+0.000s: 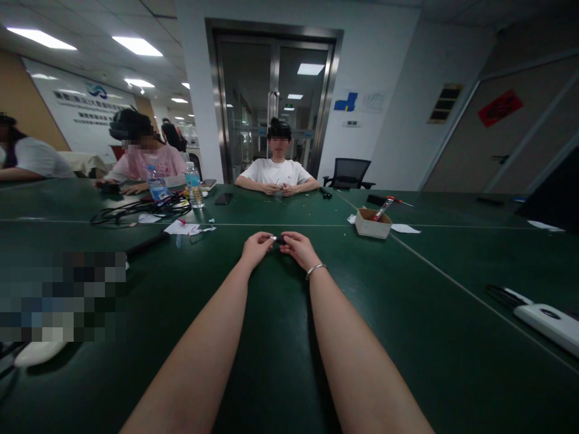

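Note:
Both my arms reach forward over the green table (280,337). My left hand (257,247) is closed in a pinch on the silvery end of a small object. My right hand (298,246), with a silver bangle at the wrist, is closed on the dark part (280,240) of the same small object. The fingertips of the two hands almost meet there. What the object is, I cannot make out; it is small and partly hidden by the fingers.
Left of my hands are paper scraps (181,228), black cables (136,211) and water bottles (194,185). A small box (373,224) holding a tool stands to the right. A white power strip (549,319) lies far right. A person (278,172) sits opposite.

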Tool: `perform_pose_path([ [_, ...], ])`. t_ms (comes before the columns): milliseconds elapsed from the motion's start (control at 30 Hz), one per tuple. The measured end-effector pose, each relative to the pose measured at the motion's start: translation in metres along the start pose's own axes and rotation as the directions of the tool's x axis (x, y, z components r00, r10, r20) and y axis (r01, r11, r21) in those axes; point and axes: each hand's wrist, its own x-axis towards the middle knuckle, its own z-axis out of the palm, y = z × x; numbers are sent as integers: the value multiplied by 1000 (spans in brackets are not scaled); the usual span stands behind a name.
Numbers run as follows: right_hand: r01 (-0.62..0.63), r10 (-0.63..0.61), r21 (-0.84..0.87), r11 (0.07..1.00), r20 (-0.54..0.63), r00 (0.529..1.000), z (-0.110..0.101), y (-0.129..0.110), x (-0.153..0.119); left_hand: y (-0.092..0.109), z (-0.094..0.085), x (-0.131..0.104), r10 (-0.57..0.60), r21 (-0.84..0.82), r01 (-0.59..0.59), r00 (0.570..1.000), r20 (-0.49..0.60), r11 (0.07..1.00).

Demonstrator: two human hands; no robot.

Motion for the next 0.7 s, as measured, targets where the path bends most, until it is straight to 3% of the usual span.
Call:
perform_pose_path([
  [167, -3, 3, 2, 1000, 15, 1000, 0, 0, 0, 3, -1, -2, -21, 21, 21, 1000, -8, 1000],
  [367, -3, 3, -1, 1000, 17, 1000, 0, 1, 0, 4, -1, -4, 43, 17, -43, 999, -20, 999],
  [700, -29, 29, 35, 999, -8, 1000, -1, 1, 3, 5, -1, -2, -30, -15, 30, 1000, -2, 999],
])
